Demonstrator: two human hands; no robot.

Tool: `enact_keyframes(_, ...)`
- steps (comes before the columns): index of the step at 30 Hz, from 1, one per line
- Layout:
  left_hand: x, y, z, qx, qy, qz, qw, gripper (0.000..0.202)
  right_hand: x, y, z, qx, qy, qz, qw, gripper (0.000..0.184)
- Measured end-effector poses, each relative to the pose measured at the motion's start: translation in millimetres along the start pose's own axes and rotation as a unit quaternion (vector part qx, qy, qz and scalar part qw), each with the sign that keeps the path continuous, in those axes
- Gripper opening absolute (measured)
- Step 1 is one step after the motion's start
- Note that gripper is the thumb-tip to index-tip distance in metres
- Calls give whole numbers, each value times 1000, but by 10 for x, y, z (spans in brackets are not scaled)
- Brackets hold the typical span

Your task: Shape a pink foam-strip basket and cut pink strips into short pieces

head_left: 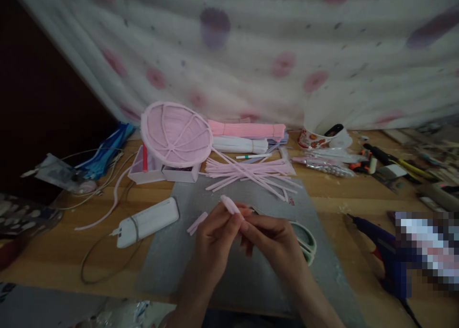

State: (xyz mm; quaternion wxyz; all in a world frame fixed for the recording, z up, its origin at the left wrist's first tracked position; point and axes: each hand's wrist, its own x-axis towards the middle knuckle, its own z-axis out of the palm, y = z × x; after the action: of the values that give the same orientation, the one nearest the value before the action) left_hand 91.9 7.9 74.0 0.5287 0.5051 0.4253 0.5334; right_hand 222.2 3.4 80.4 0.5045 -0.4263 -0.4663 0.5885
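My left hand (217, 235) and my right hand (274, 235) meet above the grey mat, both closed. Between their fingertips they pinch a short pale pink pipe cleaner piece (230, 205), its tip pointing up and left. Fingers hide the lower part of it. Just left of my left hand lie a few short cut pink pipe cleaner pieces (197, 223). Scissors (311, 244) with pale green handles rest on the mat, partly hidden behind my right hand. Beyond my hands is a loose pile of long pink pipe cleaners (247, 169).
A pink domed pipe cleaner form (175, 134) stands on small boxes (147, 168) at the back. Pink (247, 129) and white bundles (240, 144) lie beside it. A white power bank (148, 223) with a cable sits left; a blue glue gun (380, 249) lies right.
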Motion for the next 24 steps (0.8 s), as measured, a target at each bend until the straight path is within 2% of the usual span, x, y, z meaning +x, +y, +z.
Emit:
enact_keyframes(3,3,7,-25,8,-7,-8,1000,26,-17,-2,-7,-29,21,-23,999,24)
enact_keyframes(8,50,102,-152,-15,79,-9,997,18,-93,-1,-95,-193,26,-110,975,25)
enact_keyframes(11,47,172,-198,33,75,7,997,8,-132,-6,-146,-264,10,-155,952,23)
enact_keyframes(16,-13,163,-209,34,68,8,997,12,-179,-46,-178,-310,0,-168,936,25)
enact_keyframes(19,-27,162,-252,34,25,-22,999,13,-205,-74,-230,-303,-15,-132,944,32)
enact_keyframes(21,-16,197,-294,59,-29,-20,998,16,-216,-93,-293,-284,-51,-85,954,36)
enact_keyframes(24,12,276,-336,164,-131,60,976,26,-211,-130,-397,-230,-121,-9,966,36)
